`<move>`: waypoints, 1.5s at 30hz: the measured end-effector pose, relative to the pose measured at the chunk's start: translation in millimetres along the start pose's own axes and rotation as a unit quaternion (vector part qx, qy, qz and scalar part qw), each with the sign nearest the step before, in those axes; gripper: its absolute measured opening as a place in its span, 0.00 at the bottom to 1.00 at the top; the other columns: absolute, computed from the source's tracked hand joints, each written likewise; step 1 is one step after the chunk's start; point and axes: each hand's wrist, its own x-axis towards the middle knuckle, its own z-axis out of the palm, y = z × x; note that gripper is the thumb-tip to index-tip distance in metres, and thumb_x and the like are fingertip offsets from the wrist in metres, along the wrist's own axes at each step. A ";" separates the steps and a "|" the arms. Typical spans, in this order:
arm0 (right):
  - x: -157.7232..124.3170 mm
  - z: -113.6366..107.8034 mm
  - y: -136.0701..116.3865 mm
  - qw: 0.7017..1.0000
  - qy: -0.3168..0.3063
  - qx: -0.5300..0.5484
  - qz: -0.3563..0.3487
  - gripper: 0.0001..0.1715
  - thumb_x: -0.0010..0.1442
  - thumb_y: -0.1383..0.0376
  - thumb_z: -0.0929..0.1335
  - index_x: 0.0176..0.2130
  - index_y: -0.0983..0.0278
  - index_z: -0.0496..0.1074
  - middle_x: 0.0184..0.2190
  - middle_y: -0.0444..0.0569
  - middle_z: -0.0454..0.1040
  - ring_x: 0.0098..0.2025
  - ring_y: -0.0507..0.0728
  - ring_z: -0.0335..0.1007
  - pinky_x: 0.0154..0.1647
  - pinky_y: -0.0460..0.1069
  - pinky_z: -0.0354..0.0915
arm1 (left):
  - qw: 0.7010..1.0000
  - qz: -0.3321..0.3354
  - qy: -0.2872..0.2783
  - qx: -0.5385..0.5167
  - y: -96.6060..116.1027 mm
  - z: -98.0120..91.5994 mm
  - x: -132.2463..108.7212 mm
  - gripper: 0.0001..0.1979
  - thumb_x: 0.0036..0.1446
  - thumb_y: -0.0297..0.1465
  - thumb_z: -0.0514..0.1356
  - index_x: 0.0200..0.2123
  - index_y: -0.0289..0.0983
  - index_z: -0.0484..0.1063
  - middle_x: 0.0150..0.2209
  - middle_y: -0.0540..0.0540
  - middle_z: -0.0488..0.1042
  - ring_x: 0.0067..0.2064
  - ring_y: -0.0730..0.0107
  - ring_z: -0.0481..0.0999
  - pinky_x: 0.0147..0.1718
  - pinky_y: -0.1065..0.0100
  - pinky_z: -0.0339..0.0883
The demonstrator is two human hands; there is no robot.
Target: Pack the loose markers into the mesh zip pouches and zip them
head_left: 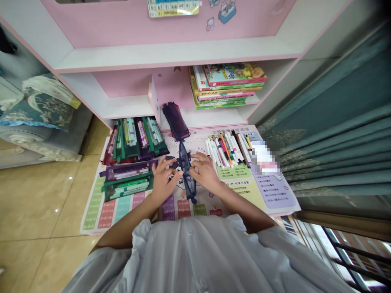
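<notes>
A dark blue mesh pouch (187, 175) stands on edge, long and narrow, on the printed desk mat in front of me. My left hand (165, 177) is at its left side, fingers apart, thumb tip close to the pouch. On the other side my right hand (204, 171) has its thumb and finger pressed on the pouch's edge. Loose markers (227, 150) lie in a row to the right. Filled green and purple mesh pouches (130, 140) lie at the left. Further back, flat dark pouches (176, 121) are stacked against the shelf.
Stacked books (227, 87) fill part of the pink and white shelf (180, 57) behind the desk. A blurred-out item (265, 158) lies right of the markers. Teal curtains (336, 134) hang at the right, and a grey sofa (39, 130) is at the left.
</notes>
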 end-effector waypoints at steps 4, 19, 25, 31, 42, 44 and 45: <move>-0.6 -3.3 5.1 0.999 -0.017 0.010 -0.039 0.09 0.56 0.68 0.66 0.25 0.62 0.73 0.54 0.54 0.75 0.65 0.69 0.61 0.63 0.67 0.56 | 0.999 -0.026 0.019 0.038 1.8 -1.0 13.3 0.16 0.61 0.41 0.60 0.24 0.40 0.75 0.55 0.43 0.76 0.68 0.45 0.61 0.63 0.29 0.40; -9.8 2.4 19.4 0.996 0.053 -0.018 -0.064 0.11 0.58 0.68 0.66 0.27 0.62 0.75 0.53 0.56 0.76 0.66 0.72 0.60 0.64 0.71 0.55 | 0.993 -0.071 -0.020 0.095 14.6 13.7 35.3 0.09 0.53 0.33 0.60 0.22 0.40 0.73 0.54 0.44 0.77 0.66 0.45 0.63 0.62 0.26 0.43; -11.6 0.8 19.1 0.997 0.033 -0.017 -0.068 0.14 0.63 0.63 0.65 0.29 0.62 0.77 0.56 0.57 0.75 0.68 0.72 0.57 0.65 0.72 0.54 | 0.996 -0.071 0.009 0.043 7.6 15.2 26.9 0.11 0.53 0.33 0.60 0.19 0.39 0.71 0.54 0.44 0.77 0.66 0.41 0.63 0.62 0.25 0.42; -3.4 -5.8 27.5 0.995 0.076 -0.046 -0.052 0.20 0.65 0.54 0.66 0.28 0.61 0.78 0.54 0.55 0.76 0.67 0.71 0.60 0.64 0.71 0.58 | 0.997 -0.072 0.022 0.013 5.3 12.1 22.5 0.11 0.53 0.33 0.59 0.20 0.39 0.70 0.55 0.43 0.76 0.67 0.42 0.62 0.62 0.24 0.39; 25.2 -7.4 68.3 0.967 0.103 -0.226 0.060 0.12 0.61 0.62 0.68 0.36 0.68 0.79 0.64 0.65 0.64 0.71 0.79 0.45 0.65 0.80 0.44 | 0.998 -0.063 0.023 0.008 -1.9 12.8 17.5 0.10 0.54 0.34 0.60 0.21 0.40 0.71 0.56 0.43 0.75 0.67 0.44 0.61 0.62 0.27 0.43; 28.6 -4.7 70.7 0.965 0.105 -0.230 0.074 0.12 0.61 0.62 0.69 0.35 0.69 0.79 0.64 0.67 0.63 0.71 0.80 0.44 0.65 0.80 0.43 | 0.998 -0.061 0.028 0.010 -1.9 12.7 17.2 0.10 0.53 0.34 0.60 0.21 0.40 0.72 0.56 0.44 0.75 0.67 0.44 0.62 0.62 0.27 0.43; 30.3 -3.6 71.3 0.964 0.105 -0.230 0.080 0.12 0.60 0.62 0.69 0.36 0.69 0.79 0.63 0.67 0.64 0.71 0.80 0.44 0.64 0.80 0.43 | 0.998 -0.061 0.029 0.011 -1.9 12.7 17.1 0.10 0.53 0.34 0.60 0.21 0.40 0.71 0.56 0.44 0.75 0.67 0.44 0.62 0.62 0.26 0.43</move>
